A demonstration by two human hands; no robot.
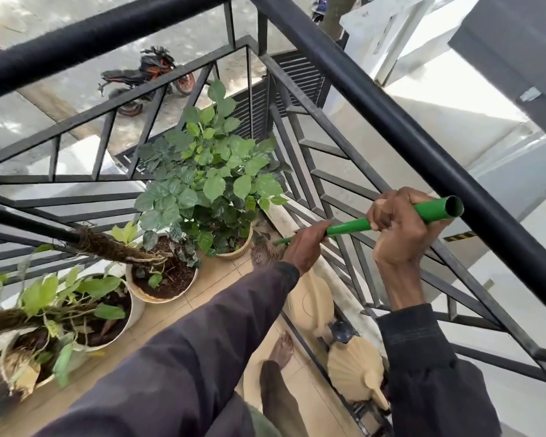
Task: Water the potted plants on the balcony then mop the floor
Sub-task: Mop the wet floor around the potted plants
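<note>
a: how far along is the task judged to be?

b: the mopping part appears to be under way. a green mop handle (391, 220) is gripped by both hands: the left hand (306, 246) is closed around it lower down, the right hand (401, 228) is clenched near its open top end. the mop head (265, 250) is partly seen on the floor, just beside the leafy potted plant (208, 178).

a: and the watering?

b: it cannot be confirmed; dark soil is seen in the pots (161, 279), and two beige watering cans (312, 304) are set down by the railing (391, 121).

a: the surroundings?

b: a narrow balcony with beige floor tiles (202, 298), hemmed by black metal bars; a motorcycle (145, 77) is parked on the street below. little room is left for strokes.
</note>
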